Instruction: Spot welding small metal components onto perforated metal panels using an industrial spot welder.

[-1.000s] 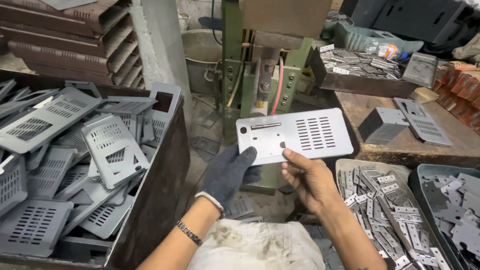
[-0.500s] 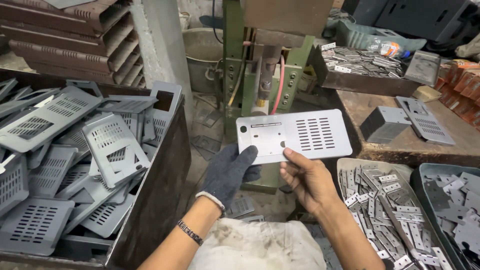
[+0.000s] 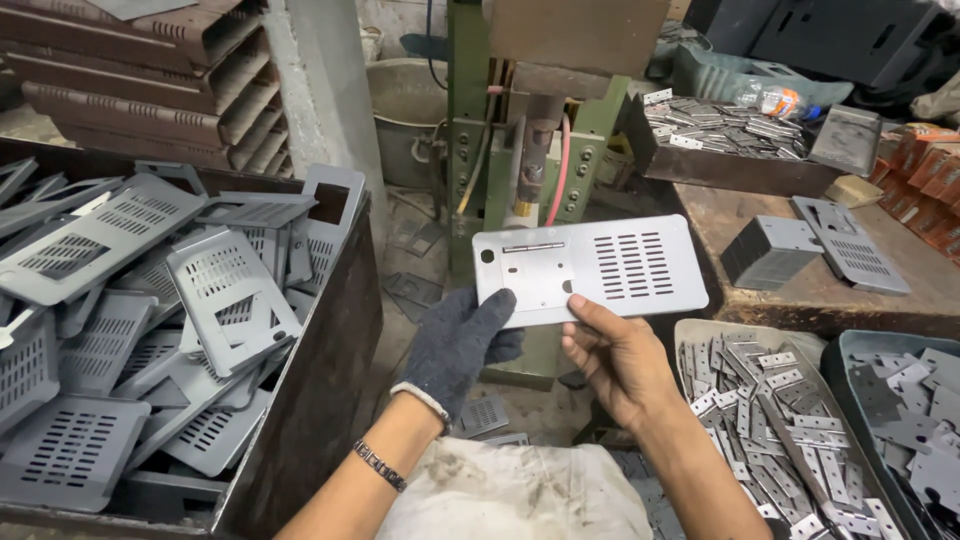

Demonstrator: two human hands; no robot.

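Both hands hold a grey metal plate flat in front of the green press, much as half a second ago; the plate has barely shifted, staying level with its slotted vents to the right. The left hand, in a dark glove, grips the plate's lower left corner, fingers curled under it. The bare right hand pinches the lower edge near the middle, thumb on top and fingers beneath. Left of the arms, the bin of vented plates is unchanged. At the lower right, the tray of small hinges lies just beside the right forearm.
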